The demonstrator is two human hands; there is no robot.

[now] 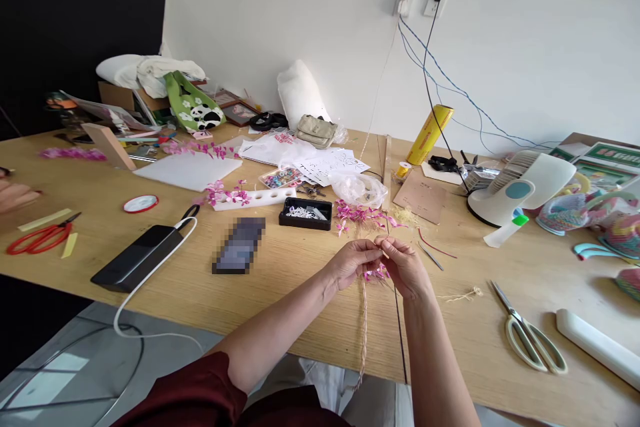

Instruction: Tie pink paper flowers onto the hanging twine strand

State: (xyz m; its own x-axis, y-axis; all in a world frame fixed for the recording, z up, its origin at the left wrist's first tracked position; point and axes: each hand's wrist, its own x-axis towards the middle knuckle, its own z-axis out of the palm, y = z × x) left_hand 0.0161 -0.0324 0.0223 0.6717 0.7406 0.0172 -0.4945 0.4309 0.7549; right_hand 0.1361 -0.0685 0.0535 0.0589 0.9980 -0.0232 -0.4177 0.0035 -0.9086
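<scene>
My left hand (356, 263) and my right hand (404, 268) meet above the table near its front edge, fingertips pinched close together. A thin beige braided cord (364, 327) with pinkish strands runs down from below my left hand and over the table edge towards my lap. Whatever lies between the fingertips is too small to make out. Pink flower petals (376, 272) show just under and between the hands. Behind them lies a larger bunch of pink flowers (357, 212). A slim pointed metal tool (431, 256) rests right of my right hand.
Beige-handled scissors (533, 340) and a white fan (520, 187) stand right; a short knotted cord (463, 295) lies nearer. Leftward are a black tray of small parts (305, 223), a phone (239, 245), a power bank (137, 257) and red scissors (43, 238). Another person's hand (17, 197) shows far left.
</scene>
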